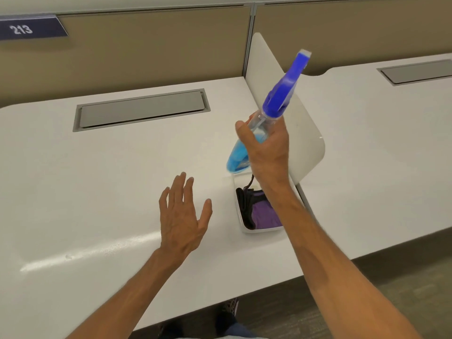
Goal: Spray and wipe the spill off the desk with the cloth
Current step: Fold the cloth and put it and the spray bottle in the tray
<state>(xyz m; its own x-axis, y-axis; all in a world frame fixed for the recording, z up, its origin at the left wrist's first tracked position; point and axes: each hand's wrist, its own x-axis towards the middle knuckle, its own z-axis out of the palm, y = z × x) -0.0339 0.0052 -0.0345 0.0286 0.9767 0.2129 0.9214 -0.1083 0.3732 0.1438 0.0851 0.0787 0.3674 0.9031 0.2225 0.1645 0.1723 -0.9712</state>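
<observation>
My right hand (267,149) is shut on a clear spray bottle (238,157) of blue liquid, held tilted in the air above the white desk (97,187); its blue trigger head (286,84) points up and to the right. My left hand (182,216) hovers open, fingers spread, just over the desk's middle front. A purple cloth (265,215) lies folded with a black cloth (245,206) in a small white tray (263,230) under my right forearm. A faint wet patch (69,256) glints near the desk's front left edge.
A grey cable hatch (140,110) is set into the back of the desk. A white divider panel (308,133) stands at the desk's right edge, with a second white desk (379,155) beyond it. Tan partition walls run behind.
</observation>
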